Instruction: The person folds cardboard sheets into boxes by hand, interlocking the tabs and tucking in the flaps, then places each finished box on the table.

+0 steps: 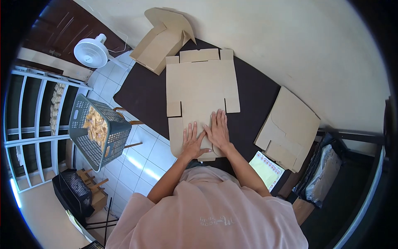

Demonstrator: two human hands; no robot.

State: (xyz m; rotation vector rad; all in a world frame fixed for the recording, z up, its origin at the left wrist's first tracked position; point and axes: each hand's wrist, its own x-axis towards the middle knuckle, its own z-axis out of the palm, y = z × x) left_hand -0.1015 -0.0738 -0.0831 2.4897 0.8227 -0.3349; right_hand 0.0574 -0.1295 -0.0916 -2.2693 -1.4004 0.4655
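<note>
A flat, unfolded cardboard box lies on the dark table in front of me, its slotted flaps spread out. My left hand rests palm down on the near part of the sheet, fingers spread. Beside it my right hand also lies flat on the cardboard, a little farther forward. The thumbs are close together. Neither hand holds anything. Part of the near flap is hidden under my hands and forearms.
A partly folded cardboard box stands at the table's far left. Flat cardboard blanks lie at right, near a patterned paper sheet. A grey basket holding small packets stands left. Behind it is a white fan.
</note>
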